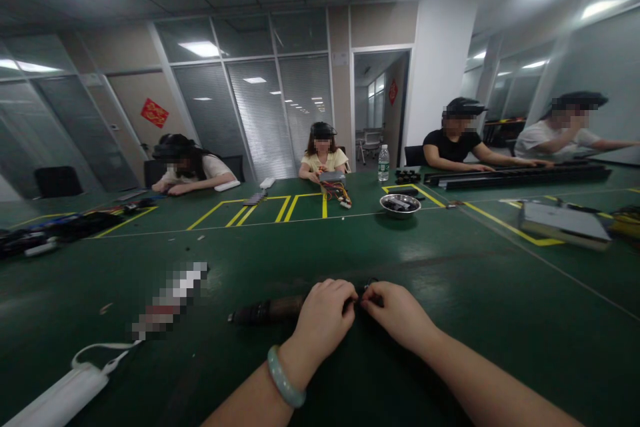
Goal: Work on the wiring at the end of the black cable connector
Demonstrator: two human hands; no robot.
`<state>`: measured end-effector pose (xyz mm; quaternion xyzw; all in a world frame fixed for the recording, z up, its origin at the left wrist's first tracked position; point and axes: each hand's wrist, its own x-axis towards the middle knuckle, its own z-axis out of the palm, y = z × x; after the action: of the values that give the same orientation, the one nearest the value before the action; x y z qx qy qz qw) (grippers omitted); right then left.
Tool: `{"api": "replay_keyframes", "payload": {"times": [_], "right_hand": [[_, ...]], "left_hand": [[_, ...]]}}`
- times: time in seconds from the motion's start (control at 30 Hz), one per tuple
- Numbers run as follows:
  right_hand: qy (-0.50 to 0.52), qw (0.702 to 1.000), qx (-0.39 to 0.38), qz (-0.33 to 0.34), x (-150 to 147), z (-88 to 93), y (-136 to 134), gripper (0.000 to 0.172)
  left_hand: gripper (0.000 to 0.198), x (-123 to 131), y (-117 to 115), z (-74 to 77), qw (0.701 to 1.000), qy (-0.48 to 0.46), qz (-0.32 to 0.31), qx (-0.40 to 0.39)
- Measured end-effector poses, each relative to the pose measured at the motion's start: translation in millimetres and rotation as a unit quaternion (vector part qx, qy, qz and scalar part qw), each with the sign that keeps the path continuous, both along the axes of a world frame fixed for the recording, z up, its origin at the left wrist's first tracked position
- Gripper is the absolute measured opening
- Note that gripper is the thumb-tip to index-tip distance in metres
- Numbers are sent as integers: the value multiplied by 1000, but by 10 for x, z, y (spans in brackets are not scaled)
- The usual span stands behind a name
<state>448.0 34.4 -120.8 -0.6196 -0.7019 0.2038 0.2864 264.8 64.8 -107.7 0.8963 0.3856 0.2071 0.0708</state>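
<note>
A dark, tube-shaped tool that looks like an electric screwdriver (pixel 270 311) lies on the green table, its narrow metal tip to the left. My left hand (pixel 325 313), with a pale green bangle (pixel 284 377) on the wrist, is curled over the tool's right end and hides it. Close beside it, my right hand (pixel 395 313) is closed in a pinch, fingertips almost touching those of the left. A bit of dark cord (pixel 371 281) shows just above the right fingers. Whatever lies between the fingertips is too small and covered to make out.
A white power bank (pixel 63 400) with a strap lies at lower left. Further off are a metal bowl (pixel 400 205) of dark parts, a water bottle (pixel 383 163), a power supply with coloured wires (pixel 334 179) and a flat metal box (pixel 565 223). Several co-workers sit across the table.
</note>
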Motion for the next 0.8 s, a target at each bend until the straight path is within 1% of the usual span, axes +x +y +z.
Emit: {"api": "replay_keyframes", "payload": {"times": [0.17, 0.37, 0.67, 0.8], "right_hand": [[1, 1000, -8, -1, -4, 24, -18, 15], [0, 1000, -12, -1, -4, 36, -18, 15], [0, 1000, -8, -5, -1, 30, -28, 15], [6, 1000, -6, -11, 4, 3, -15, 15]], "left_hand": [[16, 0, -21, 2, 1000, -4, 5, -5], [8, 0, -24, 16, 1000, -9, 0, -7], [12, -11, -10, -25, 1000, -6, 0, 4], [16, -16, -1, -44, 999, -16, -7, 29]]}}
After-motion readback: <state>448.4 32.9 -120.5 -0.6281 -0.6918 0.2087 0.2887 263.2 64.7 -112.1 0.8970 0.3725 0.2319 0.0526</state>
